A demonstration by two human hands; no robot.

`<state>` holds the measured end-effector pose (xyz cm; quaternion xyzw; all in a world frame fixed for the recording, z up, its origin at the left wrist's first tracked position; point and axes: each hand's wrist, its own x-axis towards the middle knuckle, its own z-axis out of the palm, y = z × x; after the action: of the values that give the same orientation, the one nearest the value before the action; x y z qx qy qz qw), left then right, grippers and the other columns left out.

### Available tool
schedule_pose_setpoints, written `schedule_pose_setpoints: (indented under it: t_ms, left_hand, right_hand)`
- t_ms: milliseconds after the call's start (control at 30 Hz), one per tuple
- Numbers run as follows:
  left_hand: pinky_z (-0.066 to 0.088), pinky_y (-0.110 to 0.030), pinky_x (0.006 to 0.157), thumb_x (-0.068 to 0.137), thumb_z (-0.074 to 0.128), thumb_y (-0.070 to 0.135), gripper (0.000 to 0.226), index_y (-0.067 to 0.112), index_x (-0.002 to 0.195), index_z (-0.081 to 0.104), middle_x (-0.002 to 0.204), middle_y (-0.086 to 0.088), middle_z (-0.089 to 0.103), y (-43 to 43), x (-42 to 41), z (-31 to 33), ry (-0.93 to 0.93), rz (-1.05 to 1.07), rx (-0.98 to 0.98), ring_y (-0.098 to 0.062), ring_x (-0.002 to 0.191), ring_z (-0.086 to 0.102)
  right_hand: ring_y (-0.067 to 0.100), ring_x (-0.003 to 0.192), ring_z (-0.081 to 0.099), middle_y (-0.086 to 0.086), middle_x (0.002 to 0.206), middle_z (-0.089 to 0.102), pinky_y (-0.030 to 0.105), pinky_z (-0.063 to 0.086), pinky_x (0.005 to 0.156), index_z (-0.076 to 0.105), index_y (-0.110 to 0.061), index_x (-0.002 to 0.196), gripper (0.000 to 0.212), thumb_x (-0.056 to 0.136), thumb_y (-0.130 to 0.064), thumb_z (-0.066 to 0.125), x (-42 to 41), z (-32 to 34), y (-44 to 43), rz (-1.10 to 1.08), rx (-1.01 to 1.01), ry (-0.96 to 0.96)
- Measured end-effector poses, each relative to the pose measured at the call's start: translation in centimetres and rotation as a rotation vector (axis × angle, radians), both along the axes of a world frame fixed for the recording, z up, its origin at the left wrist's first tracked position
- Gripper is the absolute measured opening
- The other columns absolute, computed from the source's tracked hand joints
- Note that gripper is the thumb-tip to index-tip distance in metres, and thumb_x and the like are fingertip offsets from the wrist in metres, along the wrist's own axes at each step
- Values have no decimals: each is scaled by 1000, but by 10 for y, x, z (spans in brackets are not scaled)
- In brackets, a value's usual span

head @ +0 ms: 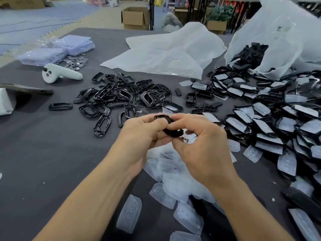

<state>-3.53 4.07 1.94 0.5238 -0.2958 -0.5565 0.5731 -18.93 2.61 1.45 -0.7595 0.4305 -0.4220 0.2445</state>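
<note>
**A:** What is lying around the hands?

**B:** The left hand (139, 134) and the right hand (199, 145) are meeting over the middle of the dark grey cloth-covered table (43, 145). Both are pinching one glossy black oval plastic frame (171, 131) between thumbs and curled fingers. It is hanging in the air between them, partly hidden by the fingertips. Right beneath them, running toward six o'clock, a heap of milky translucent soft inserts (170, 171) is lying, each a rounded tab with small dimples.

**A:** And further out?

**B:** From eleven to twelve o'clock a loose pile of shiny black hollow frames (121, 96) is spreading, tangled and overlapping. From two to four o'clock a much bigger heap of black shells faced with cloudy film (278, 119) is spilling out of a crinkled white plastic bag (286, 32) at one o'clock. A flatter white plastic sack (170, 53) is lying at twelve o'clock, beyond the frames.

**A:** What about the left side?

**B:** At ten o'clock a matte white handheld controller (59, 73) is resting on its side. Just behind it are a small mound of silvery metal discs (76, 61) and some lavender film-wrapped packets (69, 44). A brown cardboard box (134, 18) is standing on the floor past the table's far edge.

**A:** What is closest to the arms?

**B:** The inserts are lying nearest, under the wrists. The film-faced shells are reaching close to the right forearm at four o'clock.
</note>
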Motion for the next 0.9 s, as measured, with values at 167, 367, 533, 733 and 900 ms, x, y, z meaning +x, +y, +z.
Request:
schedule_pose_setpoints:
  t_ms: [167,367,533,733,900]
  left_hand:
    - [57,-24,50,90,62,-14,31,13,84,76,64,-2,74,-8,22,-2,-229,304,35,-16,57,72]
    - [59,-28,49,91,58,-16,35,13,81,74,61,1,72,-13,33,-9,-267,341,-8,-14,55,71]
    - [61,-30,55,91,59,-15,34,15,86,75,65,-1,74,-13,29,-11,-308,280,-35,-17,60,71]
    - [64,-36,63,90,64,-12,33,19,97,76,72,-6,75,-10,24,-11,-316,155,-39,-22,68,72]
    - [58,-27,61,91,66,-6,41,25,116,68,86,-9,80,-6,15,-13,-323,23,-59,-18,72,73]
  right_hand:
    - [-8,118,52,-21,116,64,-1,33,96,78,-29,109,39,83,-1,73,-3,-1,0,-83,-31,126]
    - [2,144,25,-20,148,51,16,18,115,74,-33,110,24,87,-41,76,4,-9,3,36,126,474]
    - [-9,126,46,-23,127,66,-5,23,96,76,-34,81,14,81,-22,84,9,-4,8,5,119,198]
    - [5,52,42,-12,56,52,30,40,53,78,-37,79,12,72,-38,87,5,0,3,-100,219,-292]
    - [7,53,58,-8,60,67,32,50,54,79,-33,83,5,78,-34,80,2,4,-2,-148,236,-376]
